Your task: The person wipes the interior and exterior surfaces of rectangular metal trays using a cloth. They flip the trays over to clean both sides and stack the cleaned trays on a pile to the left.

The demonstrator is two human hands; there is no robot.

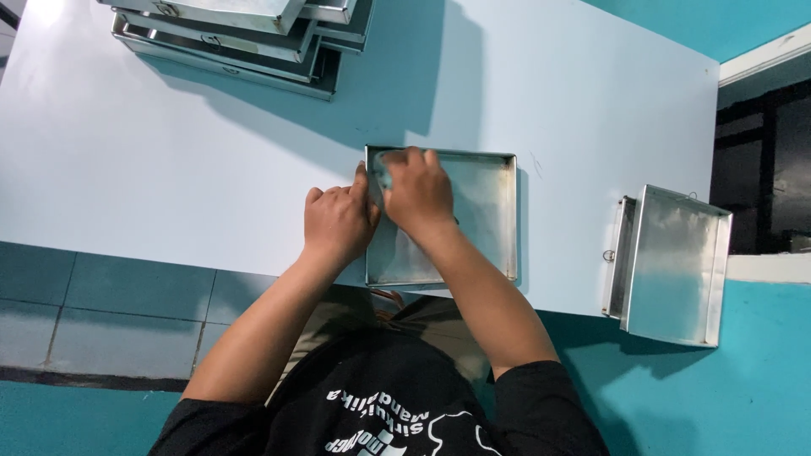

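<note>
While your left hand [338, 224] gripped the rim of the square metal tray [486, 211] at the worktop [169, 152] edge and your right hand [416, 192] fingers pressed a pale cloth [382, 167] inside, hard wiping risked sliding it off.

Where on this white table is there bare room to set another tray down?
Bare patches on the white table: the wide stretch between the stack of trays and the left hand, and the strip between the centre tray and the two trays overhanging the right edge. The top-left corner is crowded.
</note>
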